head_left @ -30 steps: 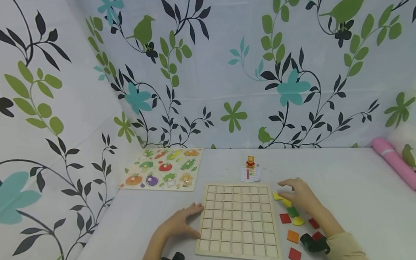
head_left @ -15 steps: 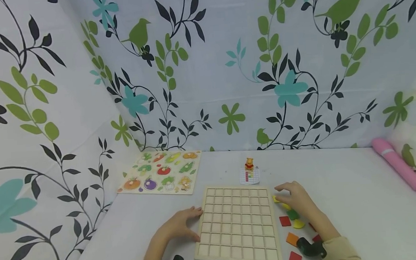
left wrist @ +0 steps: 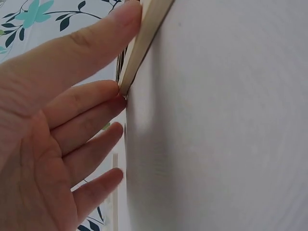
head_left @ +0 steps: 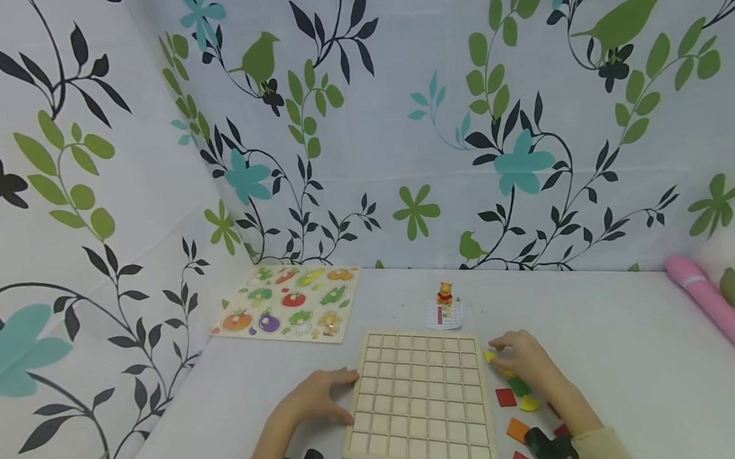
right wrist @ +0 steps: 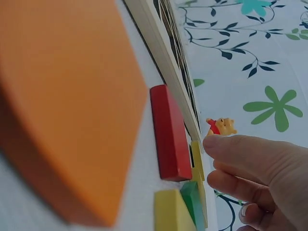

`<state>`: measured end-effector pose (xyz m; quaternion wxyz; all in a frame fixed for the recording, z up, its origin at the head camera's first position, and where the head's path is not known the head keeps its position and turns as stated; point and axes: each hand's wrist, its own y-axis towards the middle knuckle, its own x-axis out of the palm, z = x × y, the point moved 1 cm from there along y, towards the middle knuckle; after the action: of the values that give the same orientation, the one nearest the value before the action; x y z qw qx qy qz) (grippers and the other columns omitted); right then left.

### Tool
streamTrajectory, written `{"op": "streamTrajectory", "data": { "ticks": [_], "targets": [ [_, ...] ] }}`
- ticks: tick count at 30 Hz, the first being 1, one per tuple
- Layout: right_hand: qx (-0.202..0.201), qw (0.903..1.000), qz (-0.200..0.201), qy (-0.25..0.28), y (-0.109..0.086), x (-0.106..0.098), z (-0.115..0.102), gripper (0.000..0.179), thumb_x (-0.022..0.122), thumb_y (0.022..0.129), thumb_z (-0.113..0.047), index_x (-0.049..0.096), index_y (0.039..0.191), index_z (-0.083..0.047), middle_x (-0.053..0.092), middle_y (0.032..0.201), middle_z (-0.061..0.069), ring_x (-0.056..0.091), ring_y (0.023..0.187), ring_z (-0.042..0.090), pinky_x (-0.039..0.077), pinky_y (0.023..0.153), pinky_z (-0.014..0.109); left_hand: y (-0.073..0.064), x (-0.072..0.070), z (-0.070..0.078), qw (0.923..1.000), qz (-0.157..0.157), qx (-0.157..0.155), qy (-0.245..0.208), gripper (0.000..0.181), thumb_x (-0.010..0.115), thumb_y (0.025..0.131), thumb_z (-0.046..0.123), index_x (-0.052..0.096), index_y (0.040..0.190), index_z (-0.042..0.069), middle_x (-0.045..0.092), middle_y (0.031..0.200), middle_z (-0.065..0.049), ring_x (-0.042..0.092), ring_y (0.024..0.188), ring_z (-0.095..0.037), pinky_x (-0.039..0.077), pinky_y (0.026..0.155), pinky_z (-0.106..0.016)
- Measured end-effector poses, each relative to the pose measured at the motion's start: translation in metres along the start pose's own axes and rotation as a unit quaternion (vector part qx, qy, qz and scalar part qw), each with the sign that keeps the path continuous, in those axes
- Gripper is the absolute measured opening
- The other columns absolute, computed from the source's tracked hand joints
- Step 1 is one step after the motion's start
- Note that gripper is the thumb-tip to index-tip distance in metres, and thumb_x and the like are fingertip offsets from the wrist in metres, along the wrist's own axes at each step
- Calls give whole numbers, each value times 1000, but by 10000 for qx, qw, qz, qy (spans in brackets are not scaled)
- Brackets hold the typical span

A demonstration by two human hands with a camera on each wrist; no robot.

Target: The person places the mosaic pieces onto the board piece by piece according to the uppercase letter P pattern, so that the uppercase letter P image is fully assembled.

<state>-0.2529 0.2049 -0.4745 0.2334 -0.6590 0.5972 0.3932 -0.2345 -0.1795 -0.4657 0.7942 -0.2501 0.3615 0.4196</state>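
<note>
My left hand (head_left: 317, 399) lies along the left edge of a wooden grid board (head_left: 418, 398), thumb and fingertips at its rim. In the left wrist view the thumb and two fingers meet the board's edge (left wrist: 144, 53). Beyond the board's far right corner, my right hand (head_left: 528, 360) hovers with bent fingers over yellow pieces. A yellow piece (head_left: 490, 356) shows between its thumb and index finger; in the right wrist view the thumb tip is right by a yellow piece (right wrist: 197, 156), with a gap to the fingers. A green piece (head_left: 519, 386) is partly under the hand.
Red (head_left: 506, 397), orange (head_left: 517, 429) and yellow (head_left: 529, 403) pieces lie right of the board. Behind it, a small bear figurine (head_left: 444, 293) stands at a printed card (head_left: 444, 316). A vegetable puzzle (head_left: 290, 306) sits back left; a pink tube (head_left: 720, 314) lies far right.
My right hand has come down slightly over the yellow pieces, and its index finger has bent closer to the thumb. The left hand stays at the board's edge.
</note>
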Motion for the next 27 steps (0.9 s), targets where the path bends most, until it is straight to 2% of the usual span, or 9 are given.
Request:
{"op": "streamTrajectory", "data": {
  "ticks": [9, 15, 27],
  "targets": [
    [-138, 9999, 2, -24, 3, 9, 1, 22, 74, 70, -10, 68, 89, 0, 60, 78, -1, 54, 78, 20, 48, 75, 41, 2, 1, -2, 9992, -1, 368, 122, 72, 80, 56, 30, 57, 118, 4, 49, 128, -6, 42, 118, -29, 31, 98, -46],
    [139, 9999, 32, 12, 4, 9, 0, 22, 74, 70, -10, 68, 89, -1, 60, 79, 0, 57, 79, 20, 50, 75, 40, 4, 0, -1, 9992, -25, 390, 2, 69, 80, 56, 29, 59, 116, 4, 49, 128, -7, 42, 118, -28, 30, 99, -46],
    [227, 9996, 88, 115, 0, 6, -3, 20, 74, 71, -13, 68, 87, -2, 60, 80, 0, 55, 75, 17, 51, 69, 35, 7, 4, -3, 9990, -32, 441, 0, 70, 80, 55, 30, 59, 116, 4, 49, 128, -6, 43, 118, -28, 30, 99, -46]
  ]
}}
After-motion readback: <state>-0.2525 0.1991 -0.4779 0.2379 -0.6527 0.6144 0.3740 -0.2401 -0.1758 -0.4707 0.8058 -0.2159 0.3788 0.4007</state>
